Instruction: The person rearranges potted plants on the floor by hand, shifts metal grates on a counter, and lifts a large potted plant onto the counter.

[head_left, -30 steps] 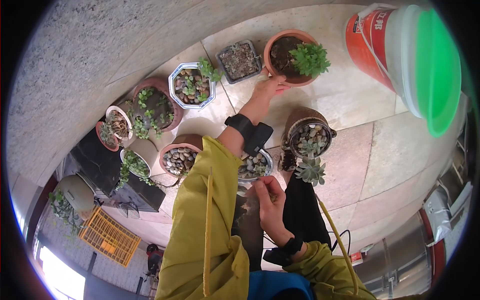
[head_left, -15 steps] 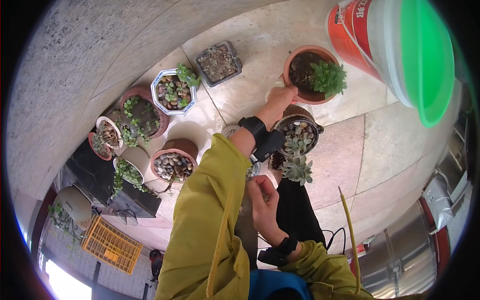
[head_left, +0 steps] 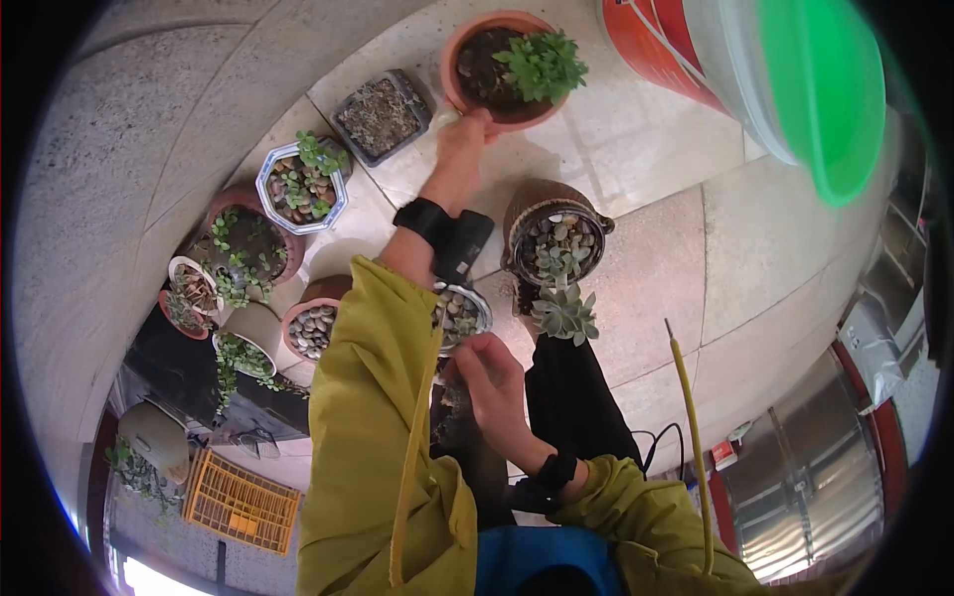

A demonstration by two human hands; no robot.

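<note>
My left hand [head_left: 462, 149] reaches far forward, fingers closed on the near rim of a terracotta flowerpot [head_left: 460, 89]. Dark soil and a bushy green plant [head_left: 543, 68] fill that pot. My right hand [head_left: 494, 387] stays close to my body, its fingers curled in. What it holds, if anything, is hidden. Just beyond its fingertips stands a white pot of pebbles and small succulents [head_left: 460, 316], partly covered by my left arm. To the right of that is a brown glazed pot [head_left: 537, 202] with pebbles, and a rosette succulent [head_left: 566, 315] hangs over its near side.
Left of my arm stand a square grey pot [head_left: 381, 117], an octagonal white-and-blue pot [head_left: 301, 187], a pebble-filled pot [head_left: 313, 328] and several trailing plants. A bucket [head_left: 686, 50] with a green basin [head_left: 830, 99] is at upper right. A yellow crate [head_left: 241, 500] sits lower left.
My left hand has shifted the terracotta flowerpot left and away, close to the square grey pot. The view has moved too. My right hand remains curled near the white pot.
</note>
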